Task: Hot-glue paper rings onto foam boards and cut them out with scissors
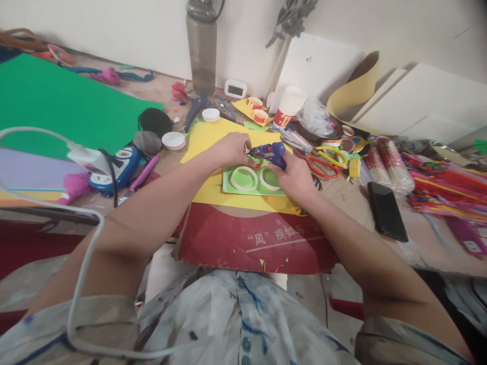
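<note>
My right hand (297, 176) is wrapped around a dark blue hot glue gun (269, 150), whose nozzle points left. My left hand (235, 148) has its fingers pinched at the nozzle end; the small piece between them is mostly hidden. Beneath both hands lies a light green card (226, 185) bearing two pale rings (232, 178), the right one partly covered by my right hand. The card rests on yellow paper (207, 195), which sits on a red printed cardboard sheet (224, 238) at the table's front edge.
Red and yellow-handled scissors (322, 166) lie right of my right hand, with a black phone (387, 210) farther out. A bottle (201, 50) and a paper cup (289, 106) stand behind. A white cable (89, 248) crosses my left arm. Green sheet (76, 106) lies left.
</note>
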Available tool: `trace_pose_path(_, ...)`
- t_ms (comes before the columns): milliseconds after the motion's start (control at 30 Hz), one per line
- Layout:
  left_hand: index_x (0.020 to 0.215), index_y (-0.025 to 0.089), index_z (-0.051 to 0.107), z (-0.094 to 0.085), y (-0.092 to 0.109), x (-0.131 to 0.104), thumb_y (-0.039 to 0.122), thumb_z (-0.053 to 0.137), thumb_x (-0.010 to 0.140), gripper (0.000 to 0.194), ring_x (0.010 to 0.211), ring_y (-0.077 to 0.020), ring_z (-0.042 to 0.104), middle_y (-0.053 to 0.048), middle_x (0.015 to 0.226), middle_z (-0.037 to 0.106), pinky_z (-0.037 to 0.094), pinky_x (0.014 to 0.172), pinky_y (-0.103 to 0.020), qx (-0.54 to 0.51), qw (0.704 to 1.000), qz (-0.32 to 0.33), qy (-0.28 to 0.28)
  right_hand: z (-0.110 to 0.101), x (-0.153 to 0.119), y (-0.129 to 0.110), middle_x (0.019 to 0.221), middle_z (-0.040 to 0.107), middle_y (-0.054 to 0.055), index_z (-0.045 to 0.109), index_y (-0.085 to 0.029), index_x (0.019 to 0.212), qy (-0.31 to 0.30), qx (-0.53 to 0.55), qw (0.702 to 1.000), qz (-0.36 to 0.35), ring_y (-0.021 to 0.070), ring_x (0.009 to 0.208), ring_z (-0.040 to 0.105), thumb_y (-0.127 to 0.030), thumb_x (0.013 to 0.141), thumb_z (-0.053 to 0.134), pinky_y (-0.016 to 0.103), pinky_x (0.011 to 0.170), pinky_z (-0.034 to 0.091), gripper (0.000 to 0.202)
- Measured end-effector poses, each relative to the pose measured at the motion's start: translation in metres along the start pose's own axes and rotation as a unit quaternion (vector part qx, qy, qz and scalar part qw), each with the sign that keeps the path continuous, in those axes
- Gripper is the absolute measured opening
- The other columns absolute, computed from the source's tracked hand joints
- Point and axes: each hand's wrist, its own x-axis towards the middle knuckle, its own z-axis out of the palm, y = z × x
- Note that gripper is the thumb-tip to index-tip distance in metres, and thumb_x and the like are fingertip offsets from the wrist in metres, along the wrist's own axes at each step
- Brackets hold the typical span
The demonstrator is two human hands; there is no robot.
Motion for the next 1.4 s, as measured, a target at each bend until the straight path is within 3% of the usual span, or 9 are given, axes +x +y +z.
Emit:
trace_pose_path(700, 0.124, 0.018, 0.075, -0.002, 0.003, -0.005, 0.056, 0.091, 0.070, 0.068, 0.104, -0.0280, 0.072, -0.009, 0.117, 0.078, 0.051, 0.087, -0.032, 0.002, 1.000, -0.006, 0.010, 0.005, 0.002, 0.010, 0.101, 0.078, 0.020, 0.071, -0.014, 0.113, 0.042, -0.006, 0.999, 0.004, 0.0357, 0.096, 0.071, -0.034, 0.094, 0.059, 0.044, 0.084, 0.052, 0.029)
trace_pose_path(1067, 0.121, 0.020, 0.076, -0.005, 0.008, -0.005, 0.057, 0.091, 0.068, 0.065, 0.104, -0.0276, 0.073, -0.007, 0.118, 0.079, 0.051, 0.082, -0.031, 0.012, 1.000, -0.016, 0.003, 0.003, 0.003, 0.003, 0.107, 0.079, 0.021, 0.071, -0.013, 0.114, 0.005, -0.017, 1.000, -0.007, 0.0360, 0.097, 0.072, -0.034, 0.094, 0.058, 0.044, 0.083, 0.051, 0.031)
trace_pose_path(1400, 0.126, 0.020, 0.074, 0.000, 0.001, -0.001, 0.057, 0.091, 0.070, 0.069, 0.104, -0.0278, 0.073, -0.008, 0.118, 0.078, 0.052, 0.085, -0.032, 0.008, 1.000, -0.015, -0.001, -0.008, 0.002, 0.001, 0.106, 0.078, 0.021, 0.069, -0.014, 0.112, 0.010, -0.071, 0.997, -0.006, 0.0356, 0.097, 0.071, -0.031, 0.096, 0.059, 0.044, 0.085, 0.050, 0.025)
